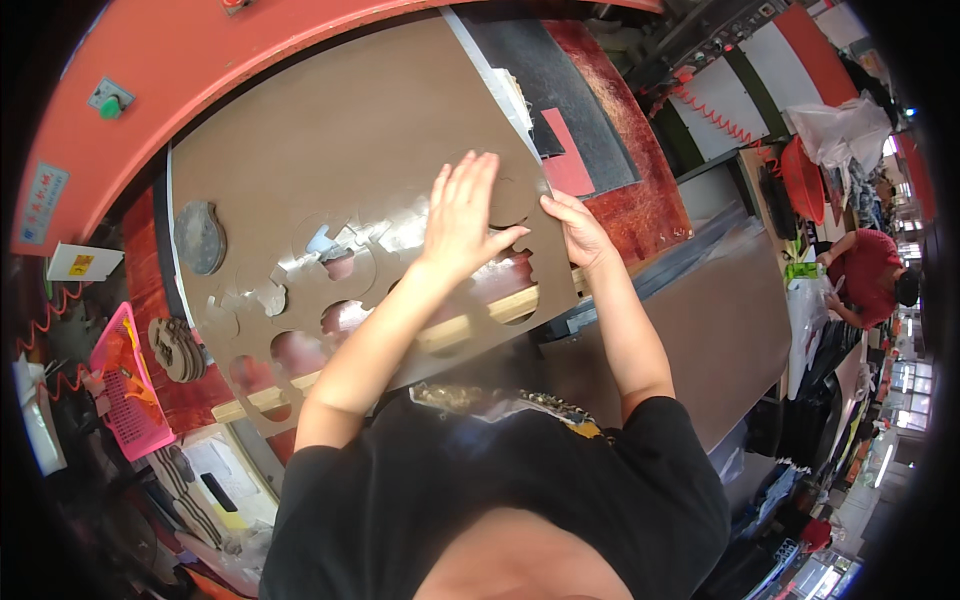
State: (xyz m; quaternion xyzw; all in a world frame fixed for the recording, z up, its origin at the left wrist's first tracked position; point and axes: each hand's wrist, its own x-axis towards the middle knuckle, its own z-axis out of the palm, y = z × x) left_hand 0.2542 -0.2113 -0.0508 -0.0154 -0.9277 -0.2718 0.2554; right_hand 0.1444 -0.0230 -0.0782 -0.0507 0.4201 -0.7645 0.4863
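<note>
A large brown sheet with shiny patches lies across the work surface, its near part pierced by several rounded cut-outs. My left hand rests flat on it, fingers stretched and thumb spread, beside a cut-out at the right. At the sheet's right edge, my right hand grips the border between thumb and fingers; the fingers underneath are partly hidden. Small torn scraps lie on the sheet left of my left hand. Farther left sits a dark grey rounded block. Through the holes a pale wooden strip shows.
A red machine beam with a green button arches over the far side. Stacked cut pieces and a pink basket are at left. Another brown sheet lies at right, with a red-shirted person beyond.
</note>
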